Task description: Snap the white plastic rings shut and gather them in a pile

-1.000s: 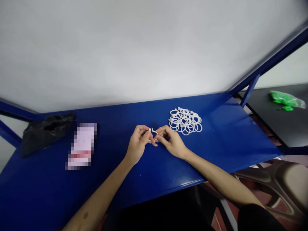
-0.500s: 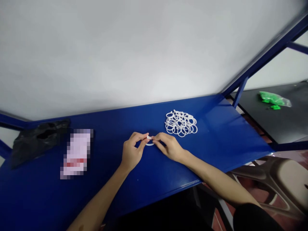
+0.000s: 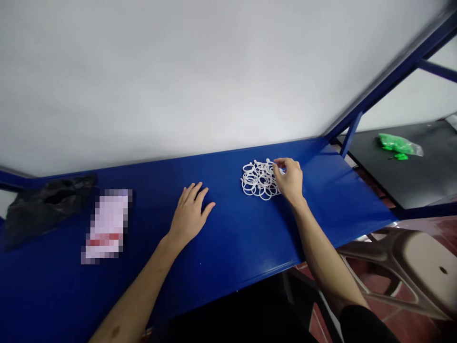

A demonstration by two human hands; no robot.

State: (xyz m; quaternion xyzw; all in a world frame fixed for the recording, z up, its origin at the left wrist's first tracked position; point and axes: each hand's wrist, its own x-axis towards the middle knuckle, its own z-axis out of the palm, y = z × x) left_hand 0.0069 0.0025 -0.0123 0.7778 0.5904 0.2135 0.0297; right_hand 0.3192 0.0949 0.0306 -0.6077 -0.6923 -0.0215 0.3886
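Note:
My left hand (image 3: 189,214) lies flat and open on the blue table (image 3: 232,238), fingers stretched out and holding nothing. Farther right, my right hand (image 3: 291,181) rests at the right edge of a pile of white plastic rings (image 3: 257,180). Its thumb and forefinger are pinched together at the top of the pile, apparently on one white ring. The hand hides the right part of the pile.
A crumpled black bag (image 3: 46,205) and a pink-white packet (image 3: 107,226) lie at the table's left. A white wall stands behind. At the right are a blue frame post (image 3: 389,83), a dark table with a green bag (image 3: 398,143), and a plastic chair (image 3: 410,267).
Both hands held one white ring together at the table's middle. Now the right hand has moved right to the ring pile, and the left hand has let go and lies flat.

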